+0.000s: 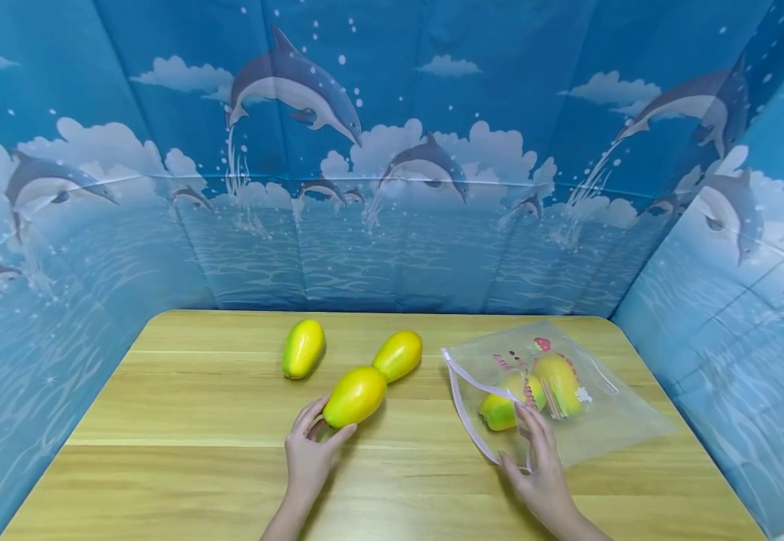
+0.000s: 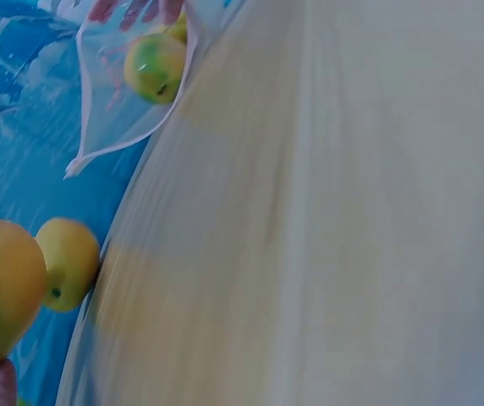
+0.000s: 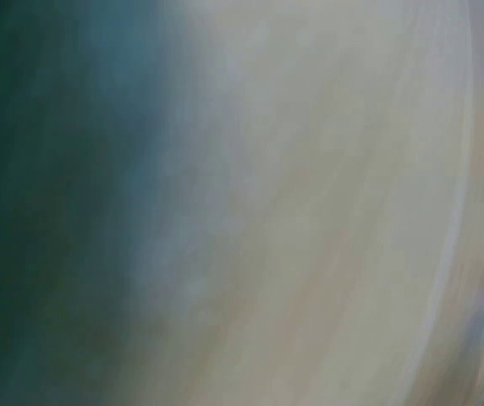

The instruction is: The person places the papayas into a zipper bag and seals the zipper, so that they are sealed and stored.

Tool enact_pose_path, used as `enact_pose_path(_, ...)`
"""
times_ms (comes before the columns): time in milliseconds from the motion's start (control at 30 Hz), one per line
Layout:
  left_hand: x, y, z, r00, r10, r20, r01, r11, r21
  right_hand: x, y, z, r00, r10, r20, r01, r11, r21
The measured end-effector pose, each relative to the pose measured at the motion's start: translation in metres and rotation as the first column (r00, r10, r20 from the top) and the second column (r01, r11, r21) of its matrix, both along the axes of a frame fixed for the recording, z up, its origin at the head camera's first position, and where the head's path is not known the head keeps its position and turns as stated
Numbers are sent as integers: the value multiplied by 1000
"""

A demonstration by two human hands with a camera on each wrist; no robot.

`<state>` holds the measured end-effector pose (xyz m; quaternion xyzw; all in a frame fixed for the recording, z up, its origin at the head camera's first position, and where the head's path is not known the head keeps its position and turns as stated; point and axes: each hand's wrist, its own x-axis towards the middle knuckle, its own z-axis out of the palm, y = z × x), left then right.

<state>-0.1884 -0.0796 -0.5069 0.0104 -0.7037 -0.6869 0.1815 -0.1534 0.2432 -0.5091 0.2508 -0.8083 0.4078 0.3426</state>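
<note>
My left hand [image 1: 309, 454] grips the near end of a yellow-green mango [image 1: 355, 397], thumb on one side and fingers on the other. Just behind it, overlapping in the head view, is a second mango [image 1: 398, 356]. Another mango [image 1: 304, 349] lies farther left on the table. My right hand [image 1: 542, 481] holds the mouth of a clear zip bag [image 1: 625, 421], fingers at the upper edge and thumb by the lower edge. The bag's mouth gapes toward the left. Inside it are two mangoes, one [image 1: 498, 413] near the opening and one [image 1: 557, 383] deeper in.
The wooden table [image 1: 182, 421] has rounded far corners. Blue curtains [image 1: 392, 248] printed with dolphins hang behind it and along both sides. The right wrist view is mostly blurred tabletop [image 3: 310, 211], dark at its left.
</note>
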Motion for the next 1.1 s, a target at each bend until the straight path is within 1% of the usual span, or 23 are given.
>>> enact_pose_path(133, 0, 20, 10, 997, -80, -1, 80, 997, 4, -1, 0, 0, 1000, -8, -3, 8, 1000, 7)
enact_pose_path(267, 2, 38, 23, 987, -163, -3, 163, 987, 4, -1, 0, 1, 1000, -3, 0, 3, 1000, 4)
enact_pose_path(433, -1, 57, 27, 966, -260, 13, 260, 966, 12, 0, 0, 1, 1000, 12, 10, -12, 1000, -6)
enact_pose_path(567, -4, 69, 25, 945, -325, 30, 325, 946, -9, 0, 1, 1, 1000, 9, 9, -9, 1000, 0)
enact_pose_path(700, -8, 80, 23, 927, -370, 57, 373, 927, -43, 2, 1, 2, 1000, 2, 20, -2, 1000, 4)
enact_pose_path(800, -9, 86, 24, 915, -397, 70, 401, 914, -65, 3, 1, 3, 999, -1, 53, 1, 1000, 1)
enact_pose_path(900, -10, 92, 26, 911, -409, 60, 413, 906, -89, 4, 1, 4, 997, -6, 75, 6, 1000, 0)
enact_pose_path(1033, -11, 100, 28, 905, -423, 43, 425, 899, -102, 5, 0, 5, 997, 0, 80, 0, 1000, -4)
enact_pose_path(1100, -11, 103, 29, 899, -436, 39, 438, 893, -105, 5, 1, 4, 996, 8, 85, -7, 1000, -15)
